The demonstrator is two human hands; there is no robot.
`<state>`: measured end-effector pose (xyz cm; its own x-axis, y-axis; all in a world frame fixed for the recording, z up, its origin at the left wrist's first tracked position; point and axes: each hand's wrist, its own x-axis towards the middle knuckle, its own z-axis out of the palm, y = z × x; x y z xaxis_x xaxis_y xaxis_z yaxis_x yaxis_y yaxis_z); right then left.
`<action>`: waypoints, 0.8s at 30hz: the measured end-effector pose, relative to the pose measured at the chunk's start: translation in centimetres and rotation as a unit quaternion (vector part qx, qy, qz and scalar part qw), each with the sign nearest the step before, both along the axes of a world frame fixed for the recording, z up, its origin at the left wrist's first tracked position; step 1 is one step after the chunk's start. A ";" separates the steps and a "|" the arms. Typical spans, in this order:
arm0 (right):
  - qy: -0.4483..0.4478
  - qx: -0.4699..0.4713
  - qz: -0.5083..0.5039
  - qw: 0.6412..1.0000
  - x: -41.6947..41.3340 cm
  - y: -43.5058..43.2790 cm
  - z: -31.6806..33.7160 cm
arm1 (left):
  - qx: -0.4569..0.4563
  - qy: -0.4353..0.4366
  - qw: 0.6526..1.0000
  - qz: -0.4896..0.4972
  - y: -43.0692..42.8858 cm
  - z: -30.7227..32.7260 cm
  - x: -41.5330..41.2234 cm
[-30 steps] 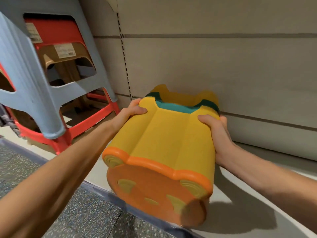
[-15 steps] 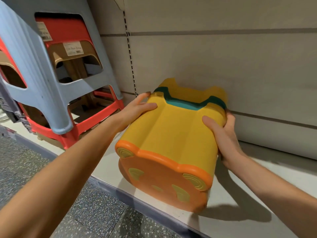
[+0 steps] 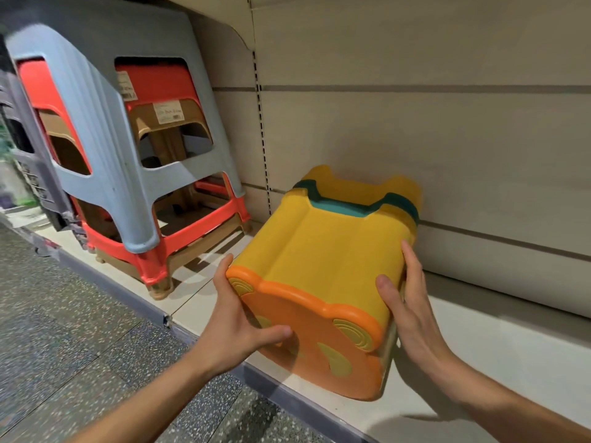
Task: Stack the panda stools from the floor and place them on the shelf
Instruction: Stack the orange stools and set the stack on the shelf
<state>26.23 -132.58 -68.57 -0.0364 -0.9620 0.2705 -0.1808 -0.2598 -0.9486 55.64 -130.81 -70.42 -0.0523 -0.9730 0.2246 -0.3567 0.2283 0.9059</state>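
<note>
A stack of nested panda stools (image 3: 323,251) lies on its side on the low white shelf (image 3: 499,353). The outer stool is yellow with an orange seat that faces me; teal and yellow rims of inner stools show at the far end near the back wall. My left hand (image 3: 235,327) holds the seat's left edge, thumb across the orange face. My right hand (image 3: 407,306) presses flat against the stack's right side, fingers spread.
A tall stack of grey, red and tan stools (image 3: 128,174) stands on the same shelf to the left. The shelf's back panel (image 3: 415,123) is right behind the panda stools. Speckled grey floor (image 3: 80,362) lies below the shelf edge.
The stool stack went further onto the shelf and now rests on it. Both hands slid from the far end of the stack back to the seat end.
</note>
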 end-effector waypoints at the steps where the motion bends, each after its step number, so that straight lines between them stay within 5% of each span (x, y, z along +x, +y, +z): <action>1: -0.004 0.000 -0.001 1.000 -0.1 -0.2 -0.1 | -0.009 -0.006 1.000 0.010 -0.6 -0.2 -0.1; 24: 0.040 0.004 0.015 0.999 4.5 -6.0 1.2 | -0.006 -0.017 0.997 0.073 -7.0 -0.4 3.6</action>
